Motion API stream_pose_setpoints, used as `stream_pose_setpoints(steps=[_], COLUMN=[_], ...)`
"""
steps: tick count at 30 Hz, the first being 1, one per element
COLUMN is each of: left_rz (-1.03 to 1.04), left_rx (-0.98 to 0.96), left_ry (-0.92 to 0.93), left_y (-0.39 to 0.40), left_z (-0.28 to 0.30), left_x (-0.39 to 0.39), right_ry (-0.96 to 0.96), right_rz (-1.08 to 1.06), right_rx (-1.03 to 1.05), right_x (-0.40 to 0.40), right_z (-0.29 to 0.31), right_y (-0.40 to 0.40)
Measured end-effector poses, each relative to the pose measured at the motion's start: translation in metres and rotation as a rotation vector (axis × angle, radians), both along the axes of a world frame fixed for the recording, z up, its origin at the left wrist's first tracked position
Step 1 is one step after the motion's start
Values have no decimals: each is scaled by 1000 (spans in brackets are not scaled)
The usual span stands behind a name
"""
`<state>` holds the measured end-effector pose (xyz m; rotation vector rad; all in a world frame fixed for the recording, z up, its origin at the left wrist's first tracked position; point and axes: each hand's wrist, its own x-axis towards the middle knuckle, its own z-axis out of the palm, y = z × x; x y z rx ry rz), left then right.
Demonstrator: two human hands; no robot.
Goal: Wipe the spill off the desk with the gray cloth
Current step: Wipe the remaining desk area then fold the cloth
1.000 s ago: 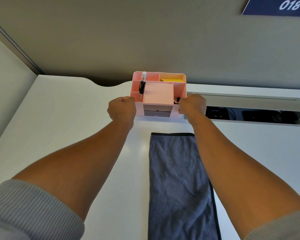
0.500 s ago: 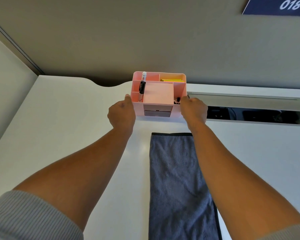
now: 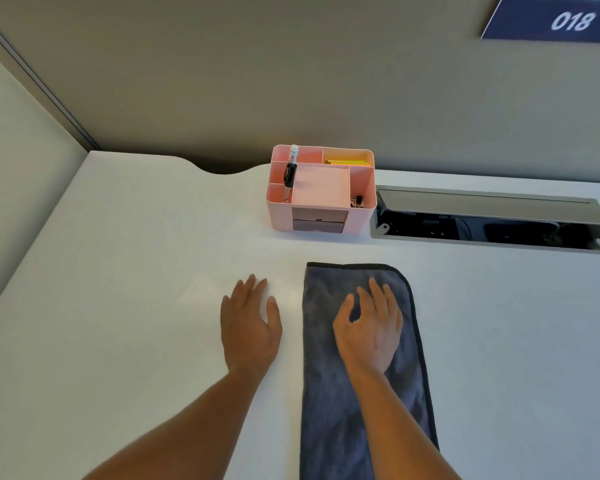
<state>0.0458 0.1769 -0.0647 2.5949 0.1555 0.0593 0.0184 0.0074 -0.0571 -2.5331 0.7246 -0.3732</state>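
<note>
A long gray cloth (image 3: 329, 403) lies flat on the white desk (image 3: 118, 306), running from the middle toward the near edge. My right hand (image 3: 369, 327) is over the cloth's far end, fingers spread and slightly curled, holding nothing. My left hand (image 3: 250, 327) is flat and open over the bare desk just left of the cloth. A faint glossy patch (image 3: 205, 292) shows on the desk left of my left hand; I cannot tell whether it is a spill.
A pink desk organizer (image 3: 321, 188) with a marker, yellow notes and clips stands at the back of the desk. To its right is an open cable tray (image 3: 492, 226) with a raised lid. A partition wall rises behind, and a side panel stands at the left.
Both hands have let go of the pink organizer and pulled back toward me. The right hand is now over the cloth and the left over the bare desk.
</note>
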Motion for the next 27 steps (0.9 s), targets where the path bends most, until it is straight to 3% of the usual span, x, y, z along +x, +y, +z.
stream_pose_setpoints(steps=[8,18,27], left_rz=[-135,-154,-6], left_rx=[157,213,-104], left_ry=[25,59,32], left_y=[19,16,43], left_z=[-18,-15,-3], left_x=[-34,-32,-26], right_ry=[325,360,333], right_rz=[183,275,326], right_rx=[-193,-225,-203], right_x=[-18,21,52], right_z=[-17,-16,-17], right_y=[2,37,116])
